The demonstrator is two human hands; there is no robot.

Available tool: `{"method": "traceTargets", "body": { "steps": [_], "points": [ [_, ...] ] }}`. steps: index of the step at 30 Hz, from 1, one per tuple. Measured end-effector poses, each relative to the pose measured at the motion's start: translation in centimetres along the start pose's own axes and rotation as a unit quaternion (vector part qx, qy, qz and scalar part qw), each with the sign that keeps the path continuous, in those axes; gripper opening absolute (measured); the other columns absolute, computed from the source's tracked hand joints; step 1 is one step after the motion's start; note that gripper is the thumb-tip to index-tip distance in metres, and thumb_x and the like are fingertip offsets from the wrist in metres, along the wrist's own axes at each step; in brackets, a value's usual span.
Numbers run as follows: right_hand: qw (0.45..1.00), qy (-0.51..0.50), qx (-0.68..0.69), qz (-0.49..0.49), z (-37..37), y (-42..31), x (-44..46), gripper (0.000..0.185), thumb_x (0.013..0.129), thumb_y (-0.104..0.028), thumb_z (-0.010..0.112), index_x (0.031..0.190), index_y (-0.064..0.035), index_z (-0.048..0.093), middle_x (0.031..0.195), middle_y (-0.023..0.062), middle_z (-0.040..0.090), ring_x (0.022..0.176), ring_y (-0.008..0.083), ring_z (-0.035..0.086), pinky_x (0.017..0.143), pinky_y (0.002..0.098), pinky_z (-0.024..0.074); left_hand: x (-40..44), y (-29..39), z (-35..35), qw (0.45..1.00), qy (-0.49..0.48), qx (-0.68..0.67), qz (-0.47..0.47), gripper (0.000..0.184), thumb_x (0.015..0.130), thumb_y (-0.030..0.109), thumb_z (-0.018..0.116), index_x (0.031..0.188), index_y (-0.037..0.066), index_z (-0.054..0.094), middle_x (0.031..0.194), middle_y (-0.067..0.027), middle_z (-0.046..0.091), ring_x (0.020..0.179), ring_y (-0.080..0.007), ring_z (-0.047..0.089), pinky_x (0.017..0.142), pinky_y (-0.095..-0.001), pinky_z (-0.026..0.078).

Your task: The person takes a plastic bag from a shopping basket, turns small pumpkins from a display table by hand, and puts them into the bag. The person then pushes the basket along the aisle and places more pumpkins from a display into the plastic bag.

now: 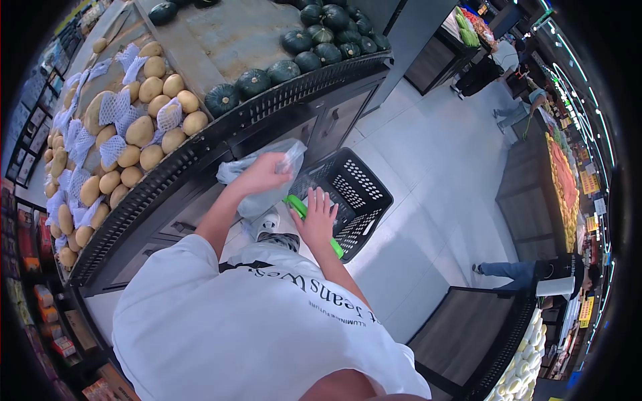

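My left hand is closed around the top of a thin, see-through plastic bag. The bag hangs beside the display front; what it holds, if anything, I cannot make out. To its right, my right hand is over the near side of a black shopping basket with perforated walls. Its fingers are stretched out and slightly apart. The basket's bright green handle passes by this hand, and I cannot tell whether they touch. Part of the basket's inside is hidden by my hand.
Potatoes, some in white foam nets, and dark green pumpkins fill the stand to the left, edged by a black rail. My shoe is near the basket. People and more produce stands are farther right.
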State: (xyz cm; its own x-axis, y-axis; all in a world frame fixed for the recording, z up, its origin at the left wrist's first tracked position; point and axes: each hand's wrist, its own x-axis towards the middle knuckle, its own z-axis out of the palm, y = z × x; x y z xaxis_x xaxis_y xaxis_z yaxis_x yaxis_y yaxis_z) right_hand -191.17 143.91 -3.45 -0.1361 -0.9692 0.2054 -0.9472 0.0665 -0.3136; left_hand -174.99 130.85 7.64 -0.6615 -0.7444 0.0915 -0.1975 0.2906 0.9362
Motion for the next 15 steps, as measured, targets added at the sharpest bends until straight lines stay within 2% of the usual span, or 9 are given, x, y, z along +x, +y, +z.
{"method": "traceTargets", "body": {
  "steps": [2,3,6,9,15],
  "points": [
    [0.998,-0.007,-0.07,-0.002,0.1,0.2,0.5,0.076,0.084,-0.054,0.054,0.141,-0.0095,0.032,0.145,0.0123,0.033,0.135,0.0339,0.027,0.105,0.0629,0.019,-0.6,0.4,0.2,0.992,0.018,0.121,0.028,0.015,0.076,0.01,0.066,0.083,0.0,0.058,0.073,-0.0139,0.063,0.07,-0.0289,0.063,0.064,-0.0351,0.047],
    [0.997,-0.01,-0.078,0.016,0.3,0.6,0.9,0.076,0.084,-0.056,0.052,0.141,-0.0097,0.032,0.144,0.0124,0.034,0.135,0.0344,0.027,0.105,0.0629,0.0186,-0.8,0.6,0.1,0.989,0.024,0.139,0.04,0.017,0.075,0.009,0.064,0.088,0.0,0.057,0.079,-0.0201,0.061,0.076,-0.0394,0.06,0.068,-0.0401,0.048],
    [0.994,-0.023,-0.09,0.055,0.3,2.1,2.2,0.077,0.085,-0.059,0.048,0.141,-0.0099,0.032,0.143,0.0128,0.036,0.134,0.0352,0.028,0.105,0.0631,0.0174,-0.9,0.5,-0.5,0.968,0.047,0.239,0.053,0.016,0.077,0.009,0.062,0.091,0.002,0.058,0.084,-0.0171,0.062,0.082,-0.0374,0.06,0.07,-0.0426,0.048],
    [0.992,-0.052,-0.071,0.085,-0.5,3.6,3.8,0.077,0.085,-0.062,0.045,0.141,-0.0092,0.033,0.144,0.0134,0.035,0.135,0.0352,0.027,0.107,0.0622,0.0153,-0.7,0.1,-0.5,0.961,0.081,0.244,0.1,0.015,0.077,0.008,0.059,0.092,0.003,0.058,0.087,-0.0145,0.061,0.085,-0.0359,0.059,0.071,-0.0446,0.047],
    [0.99,-0.063,-0.043,0.12,-1.3,7.4,7.1,0.077,0.086,-0.061,0.045,0.14,-0.0082,0.034,0.144,0.0134,0.035,0.135,0.0332,0.027,0.11,0.0548,0.0166,1.5,0.5,0.0,0.946,0.055,0.297,0.117,0.014,0.077,0.007,0.059,0.091,0.006,0.059,0.085,-0.0117,0.06,0.083,-0.0335,0.059,0.069,-0.0418,0.048]
  ]
}}
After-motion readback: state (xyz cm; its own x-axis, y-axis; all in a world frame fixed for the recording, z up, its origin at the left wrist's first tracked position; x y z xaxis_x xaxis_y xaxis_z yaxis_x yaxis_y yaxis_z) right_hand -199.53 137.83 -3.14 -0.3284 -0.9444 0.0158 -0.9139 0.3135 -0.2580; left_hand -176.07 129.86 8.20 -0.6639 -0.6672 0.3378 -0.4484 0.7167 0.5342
